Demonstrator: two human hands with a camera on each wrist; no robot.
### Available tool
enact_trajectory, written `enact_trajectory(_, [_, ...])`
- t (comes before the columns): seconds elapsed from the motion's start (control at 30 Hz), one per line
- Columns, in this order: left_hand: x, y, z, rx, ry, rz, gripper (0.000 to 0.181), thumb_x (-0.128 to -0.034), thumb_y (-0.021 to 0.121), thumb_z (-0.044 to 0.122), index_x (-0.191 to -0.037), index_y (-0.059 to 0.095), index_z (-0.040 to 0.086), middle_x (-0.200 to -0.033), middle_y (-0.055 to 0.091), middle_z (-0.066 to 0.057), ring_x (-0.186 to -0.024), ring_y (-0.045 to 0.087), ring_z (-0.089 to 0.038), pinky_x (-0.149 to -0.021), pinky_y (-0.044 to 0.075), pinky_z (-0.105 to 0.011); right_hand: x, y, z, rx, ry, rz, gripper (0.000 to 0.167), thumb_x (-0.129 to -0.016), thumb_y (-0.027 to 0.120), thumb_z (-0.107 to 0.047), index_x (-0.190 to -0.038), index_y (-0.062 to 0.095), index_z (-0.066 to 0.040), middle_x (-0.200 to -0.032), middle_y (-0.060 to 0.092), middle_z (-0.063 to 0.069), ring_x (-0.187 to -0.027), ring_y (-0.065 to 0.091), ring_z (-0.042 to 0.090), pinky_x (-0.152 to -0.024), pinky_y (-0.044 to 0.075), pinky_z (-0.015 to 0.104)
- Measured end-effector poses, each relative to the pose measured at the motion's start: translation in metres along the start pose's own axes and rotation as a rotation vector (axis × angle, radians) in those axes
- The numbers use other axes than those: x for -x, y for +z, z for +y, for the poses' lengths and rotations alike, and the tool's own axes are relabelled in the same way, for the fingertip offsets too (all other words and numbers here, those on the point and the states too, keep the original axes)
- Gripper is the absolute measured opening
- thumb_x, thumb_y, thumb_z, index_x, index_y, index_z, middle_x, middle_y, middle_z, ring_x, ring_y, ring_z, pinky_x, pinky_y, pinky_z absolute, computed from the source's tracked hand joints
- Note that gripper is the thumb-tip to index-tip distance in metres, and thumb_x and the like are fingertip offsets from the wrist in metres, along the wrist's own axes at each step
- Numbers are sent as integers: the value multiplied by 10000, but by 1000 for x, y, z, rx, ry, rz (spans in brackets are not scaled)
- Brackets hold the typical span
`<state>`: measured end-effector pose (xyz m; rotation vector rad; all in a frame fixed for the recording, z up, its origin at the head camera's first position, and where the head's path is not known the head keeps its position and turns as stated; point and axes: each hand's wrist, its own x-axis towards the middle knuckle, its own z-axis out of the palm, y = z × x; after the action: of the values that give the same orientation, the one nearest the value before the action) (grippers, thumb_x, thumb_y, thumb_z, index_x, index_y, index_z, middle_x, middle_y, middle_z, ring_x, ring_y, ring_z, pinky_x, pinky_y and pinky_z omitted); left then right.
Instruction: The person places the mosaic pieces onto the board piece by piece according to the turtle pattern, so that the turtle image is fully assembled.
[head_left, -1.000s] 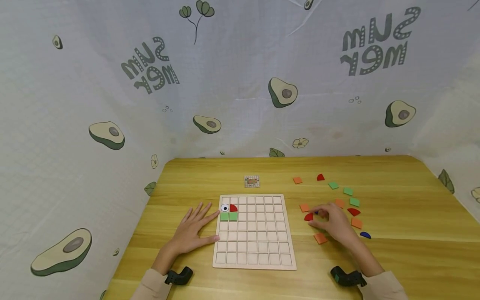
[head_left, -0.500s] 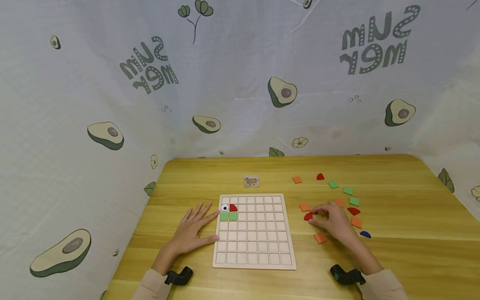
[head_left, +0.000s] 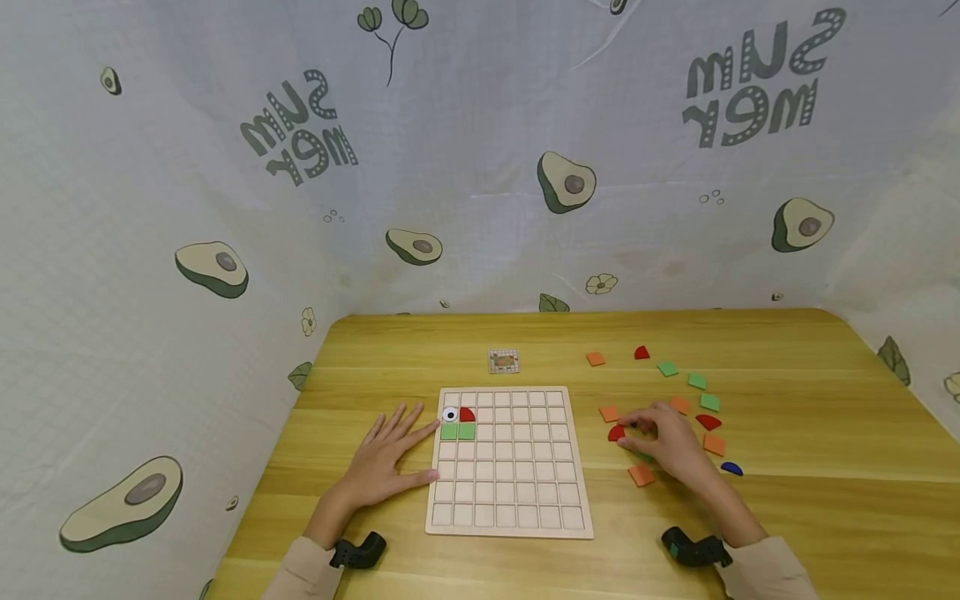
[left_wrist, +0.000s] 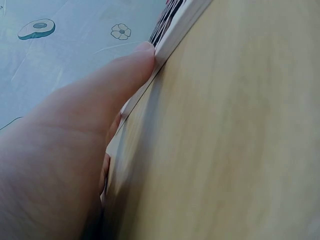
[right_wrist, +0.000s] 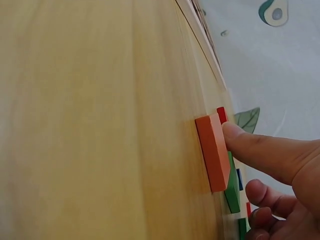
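Observation:
My left hand [head_left: 381, 467] lies flat with fingers spread at the left side of the pale wooden grid board [head_left: 506, 535]; its thumb touches the board's edge in the left wrist view. My right hand [head_left: 667, 442] pinches a red quarter-circle piece [head_left: 616, 433] between thumb and forefinger, low at the tabletop right of the board. In the right wrist view the thumb tip meets that red piece [right_wrist: 221, 114], partly hidden behind an orange square [right_wrist: 214, 152]. A green piece [right_wrist: 231, 185] and a blue one [right_wrist: 239, 179] lie under the right hand.
On the board are a round eye piece [head_left: 450, 415], a red quarter-circle [head_left: 467, 414] and two green squares [head_left: 457, 432]. A small picture card [head_left: 503, 361] lies behind it. Several orange, green, red and blue pieces [head_left: 697, 381] are scattered around the right hand.
The right hand's fingers have shifted slightly around the red piece, and a bit of green now shows beneath the thumb. My left hand stays in place.

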<state>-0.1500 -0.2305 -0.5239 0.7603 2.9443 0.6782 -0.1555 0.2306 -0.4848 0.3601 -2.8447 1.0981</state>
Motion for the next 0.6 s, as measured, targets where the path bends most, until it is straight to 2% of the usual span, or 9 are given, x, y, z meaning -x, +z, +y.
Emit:
enact_trajectory(0.3, [0,-1,1,5,-6,-13,797,-883,570,697,-1567,294,397,-1663,127,12,-1522,17,-264,-1192,-19,-542,0,0,1,8,-46,7,190,-794,824,-58,-954,754,16,-759,469,16,-700,403,173,-581,310,265])
enact_trajectory(0.6, [0,-2,1,0,-1,-9,797,-884,575,691,-1568,305,382,-1663,131,8,-1523,26,-273,-1191,-12,-548,-2,-3,-3,7,-37,3,206,-806,822,-75,-966,741,28,-747,449,17,-686,392,171,-559,299,267])
